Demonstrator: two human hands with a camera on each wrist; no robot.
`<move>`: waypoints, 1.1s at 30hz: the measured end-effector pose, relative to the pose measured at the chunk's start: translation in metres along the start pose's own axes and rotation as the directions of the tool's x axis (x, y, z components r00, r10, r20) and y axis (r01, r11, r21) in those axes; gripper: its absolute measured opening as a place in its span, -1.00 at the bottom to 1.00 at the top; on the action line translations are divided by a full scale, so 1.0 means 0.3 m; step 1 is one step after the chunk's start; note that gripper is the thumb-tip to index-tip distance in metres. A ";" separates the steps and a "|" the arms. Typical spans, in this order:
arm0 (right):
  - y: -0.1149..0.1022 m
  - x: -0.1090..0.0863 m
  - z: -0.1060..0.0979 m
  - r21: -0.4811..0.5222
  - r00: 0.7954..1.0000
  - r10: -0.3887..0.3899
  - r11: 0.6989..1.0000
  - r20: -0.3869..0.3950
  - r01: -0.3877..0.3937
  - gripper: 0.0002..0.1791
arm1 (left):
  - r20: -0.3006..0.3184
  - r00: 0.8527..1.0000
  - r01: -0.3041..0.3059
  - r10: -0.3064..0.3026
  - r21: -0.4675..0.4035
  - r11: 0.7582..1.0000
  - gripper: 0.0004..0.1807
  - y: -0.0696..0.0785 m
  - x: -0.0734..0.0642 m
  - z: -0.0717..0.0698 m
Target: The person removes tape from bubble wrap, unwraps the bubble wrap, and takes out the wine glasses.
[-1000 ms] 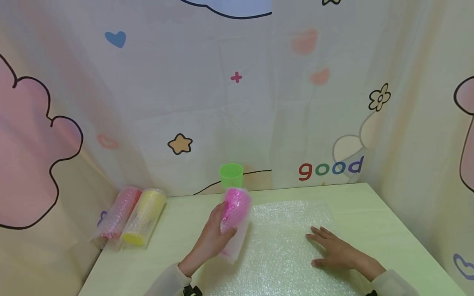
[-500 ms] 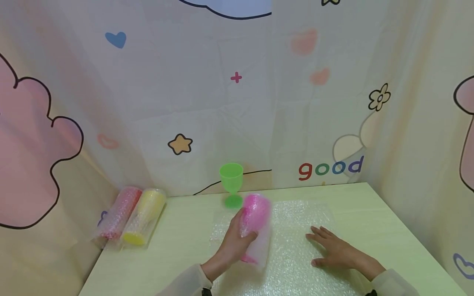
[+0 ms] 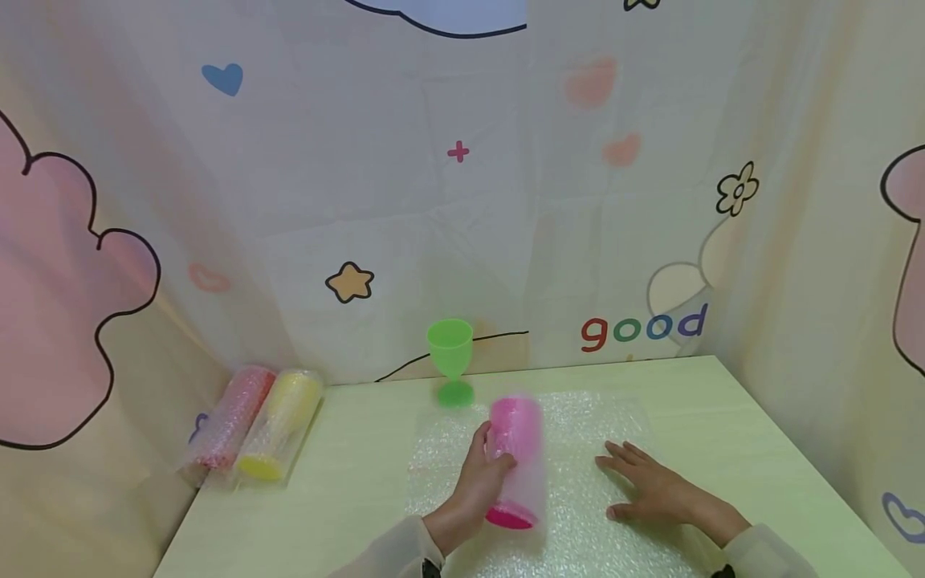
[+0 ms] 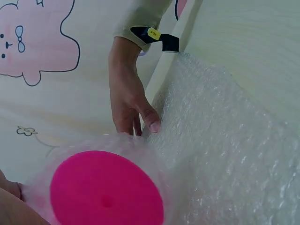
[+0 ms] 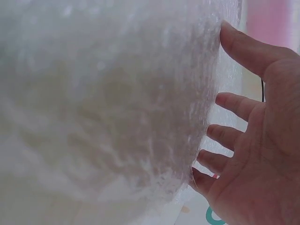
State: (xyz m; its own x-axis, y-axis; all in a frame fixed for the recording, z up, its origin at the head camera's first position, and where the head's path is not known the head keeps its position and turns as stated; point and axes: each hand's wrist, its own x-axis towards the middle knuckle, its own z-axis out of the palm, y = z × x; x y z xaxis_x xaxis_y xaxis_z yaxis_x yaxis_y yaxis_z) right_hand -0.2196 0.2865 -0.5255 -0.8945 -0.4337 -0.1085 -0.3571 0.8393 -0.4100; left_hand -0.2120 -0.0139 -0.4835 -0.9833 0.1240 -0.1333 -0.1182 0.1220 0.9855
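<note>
My left hand (image 3: 477,490) grips a pink goblet wrapped in bubble wrap (image 3: 517,449), fingers and thumb curled about its side. Its round pink base (image 4: 107,192) faces the left wrist camera. Beneath it a sheet of bubble wrap (image 3: 578,502) lies spread on the table. My right hand (image 3: 654,491) touches that sheet with spread fingers, to the right of the wrapped goblet; in the right wrist view the fingertips meet the sheet's surface. A bare green goblet (image 3: 450,353) stands upright behind the sheet, near the back edge.
Two more bubble-wrapped pieces, one red (image 3: 234,417) and one yellow (image 3: 280,421), lie side by side at the table's left edge. The pale green table (image 3: 347,514) backs onto a printed cloth curtain (image 3: 405,201), with more cloth at both sides.
My left hand has carried the wrapped pink goblet rightward and toward me over the sheet, uncovering the green goblet's stem and foot. My right hand stays where it was.
</note>
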 end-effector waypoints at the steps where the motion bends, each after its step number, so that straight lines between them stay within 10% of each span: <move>1: 0.000 0.000 0.000 -0.001 1.000 -0.001 1.000 -0.001 0.001 -0.05 | 0.006 1.000 0.008 -0.008 -0.005 1.000 -0.16 -0.002 0.001 0.003; 19: -0.031 -0.001 -0.020 -0.096 0.997 -0.043 0.995 -0.065 0.037 -0.06 | 0.066 0.997 0.028 -0.032 0.058 0.998 -0.13 -0.031 0.015 0.004; 24: -0.117 0.012 -0.046 -0.153 0.973 -0.107 0.985 -0.206 0.076 -0.14 | 0.078 0.996 0.047 -0.053 0.073 0.996 -0.13 -0.034 0.018 0.003; 33: -0.331 0.067 -0.072 0.078 0.941 0.023 0.997 -0.336 0.004 -0.22 | 0.180 0.983 0.008 -0.032 0.135 0.991 -0.13 -0.044 0.014 -0.054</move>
State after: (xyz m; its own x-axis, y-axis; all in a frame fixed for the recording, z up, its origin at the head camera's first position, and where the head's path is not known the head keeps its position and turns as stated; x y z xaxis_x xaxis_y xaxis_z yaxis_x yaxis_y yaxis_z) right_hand -0.2082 0.2016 -0.4674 -0.9406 -0.2790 0.1932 -0.3387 0.8095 -0.4797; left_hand -0.2167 -0.0309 -0.4954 -0.9381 0.2947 -0.1817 -0.1062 0.2545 0.9612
